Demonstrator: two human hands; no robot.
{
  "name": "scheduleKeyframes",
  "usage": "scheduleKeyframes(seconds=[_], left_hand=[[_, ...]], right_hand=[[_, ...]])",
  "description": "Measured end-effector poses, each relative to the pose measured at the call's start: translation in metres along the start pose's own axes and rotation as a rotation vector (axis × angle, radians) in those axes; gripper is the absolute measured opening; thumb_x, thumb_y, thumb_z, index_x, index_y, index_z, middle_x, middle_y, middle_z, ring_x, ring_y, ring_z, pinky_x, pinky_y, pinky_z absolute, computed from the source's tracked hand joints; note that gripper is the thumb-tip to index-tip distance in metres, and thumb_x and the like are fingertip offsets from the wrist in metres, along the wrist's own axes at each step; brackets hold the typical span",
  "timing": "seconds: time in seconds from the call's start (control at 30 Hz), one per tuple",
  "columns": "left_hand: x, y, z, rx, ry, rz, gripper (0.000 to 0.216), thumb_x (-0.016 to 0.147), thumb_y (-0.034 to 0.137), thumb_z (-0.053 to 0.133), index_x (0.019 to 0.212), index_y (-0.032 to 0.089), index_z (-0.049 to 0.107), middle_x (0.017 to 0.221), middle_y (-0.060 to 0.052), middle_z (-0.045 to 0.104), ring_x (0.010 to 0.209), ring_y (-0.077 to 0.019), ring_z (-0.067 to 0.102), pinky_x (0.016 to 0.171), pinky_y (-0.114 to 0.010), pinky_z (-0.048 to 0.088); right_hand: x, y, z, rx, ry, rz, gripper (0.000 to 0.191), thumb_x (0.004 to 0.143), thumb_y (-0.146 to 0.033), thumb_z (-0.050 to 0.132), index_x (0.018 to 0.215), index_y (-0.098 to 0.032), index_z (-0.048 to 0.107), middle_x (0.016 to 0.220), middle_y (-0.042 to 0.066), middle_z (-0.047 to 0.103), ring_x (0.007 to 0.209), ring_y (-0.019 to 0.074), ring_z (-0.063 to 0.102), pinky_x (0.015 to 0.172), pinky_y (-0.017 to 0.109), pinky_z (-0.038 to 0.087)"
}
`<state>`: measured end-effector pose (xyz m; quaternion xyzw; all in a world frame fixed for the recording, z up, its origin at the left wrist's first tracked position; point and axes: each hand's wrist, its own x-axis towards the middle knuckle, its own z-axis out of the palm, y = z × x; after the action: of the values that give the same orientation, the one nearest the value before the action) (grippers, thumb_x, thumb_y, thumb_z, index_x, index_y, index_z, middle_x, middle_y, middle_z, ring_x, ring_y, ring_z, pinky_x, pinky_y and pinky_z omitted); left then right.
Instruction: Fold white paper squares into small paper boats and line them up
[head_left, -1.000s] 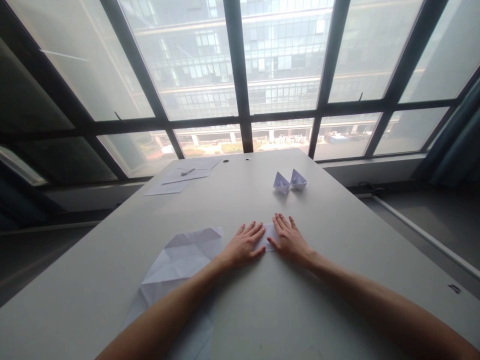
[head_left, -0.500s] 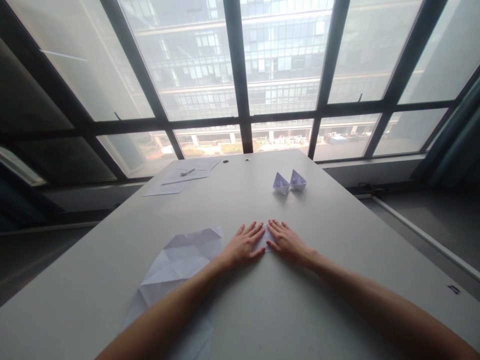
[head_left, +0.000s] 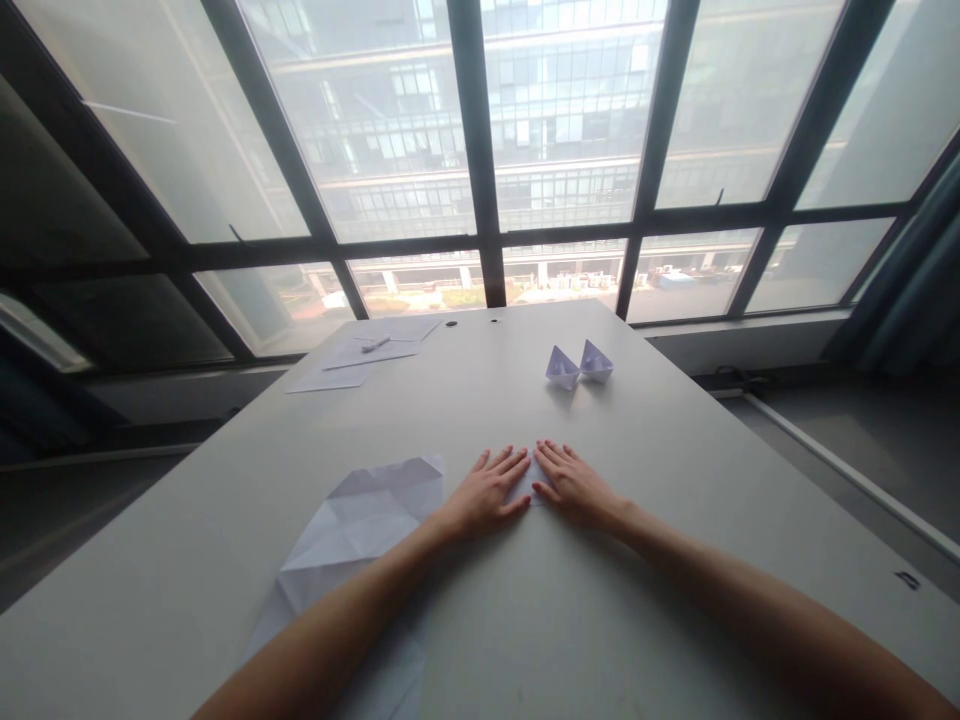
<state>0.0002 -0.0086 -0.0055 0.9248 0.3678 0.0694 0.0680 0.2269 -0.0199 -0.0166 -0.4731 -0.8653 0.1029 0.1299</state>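
Both my hands lie flat on a small folded piece of white paper (head_left: 529, 478) in the middle of the white table (head_left: 675, 470). My left hand (head_left: 487, 490) presses its left side with fingers stretched out. My right hand (head_left: 574, 482) presses its right side, fingers also spread flat. Most of the paper is hidden under my hands; only a strip shows between them. Left of my left hand lies a large creased white sheet (head_left: 360, 525), with my left forearm crossing over its lower part.
Two small folded paper boats (head_left: 579, 365) stand further back on the right. At the far left end lie loose white sheets (head_left: 367, 355) with a pen (head_left: 375, 343) on them. Beyond the table a large window with dark frames fills the view.
My right hand has slid a little to the left, towards my left hand, so less of the small paper shows between them. My left hand has stayed put.
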Motion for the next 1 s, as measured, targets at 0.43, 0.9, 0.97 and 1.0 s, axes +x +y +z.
scheduleKeyframes(seconds=[0.43,0.9,0.97,1.0], left_hand=[[-0.0008,0.0013,-0.0015,0.006,-0.002,-0.004,0.068,0.099,0.057,0.037,0.157,0.026,0.02,0.161,-0.004,0.025,0.15,-0.0268,0.019,0.121,-0.049,0.015],[-0.0007,-0.0002,0.0002,-0.004,0.003,0.002,0.068,0.099,0.058,0.035,0.157,0.027,0.02,0.161,-0.003,0.025,0.15,-0.0267,0.019,0.121,-0.048,0.014],[-0.0004,-0.0005,0.0007,-0.005,0.004,0.0,0.068,0.099,0.058,0.037,0.157,0.027,0.021,0.161,-0.004,0.026,0.15,-0.027,0.02,0.121,-0.048,0.015],[-0.0003,-0.0005,0.0008,-0.004,0.004,-0.001,0.069,0.099,0.058,0.037,0.157,0.026,0.021,0.161,-0.004,0.026,0.15,-0.0271,0.02,0.121,-0.048,0.015]], right_hand=[[-0.0006,-0.0008,-0.0016,-0.001,-0.001,-0.001,0.068,0.1,-0.047,0.037,0.153,-0.006,0.03,0.158,0.018,0.027,0.148,0.0253,0.022,0.122,0.042,0.016],[-0.0001,-0.0011,-0.0019,0.013,-0.011,0.001,0.067,0.099,-0.047,0.036,0.153,-0.008,0.03,0.159,0.017,0.026,0.149,0.0249,0.02,0.121,0.043,0.016],[-0.0002,-0.001,-0.0021,0.014,-0.01,0.001,0.066,0.099,-0.047,0.036,0.153,-0.009,0.03,0.159,0.017,0.027,0.149,0.0248,0.02,0.121,0.044,0.016],[-0.0003,-0.0009,-0.002,0.013,-0.009,0.0,0.066,0.099,-0.047,0.036,0.153,-0.009,0.03,0.159,0.017,0.027,0.149,0.0248,0.02,0.121,0.044,0.016]])
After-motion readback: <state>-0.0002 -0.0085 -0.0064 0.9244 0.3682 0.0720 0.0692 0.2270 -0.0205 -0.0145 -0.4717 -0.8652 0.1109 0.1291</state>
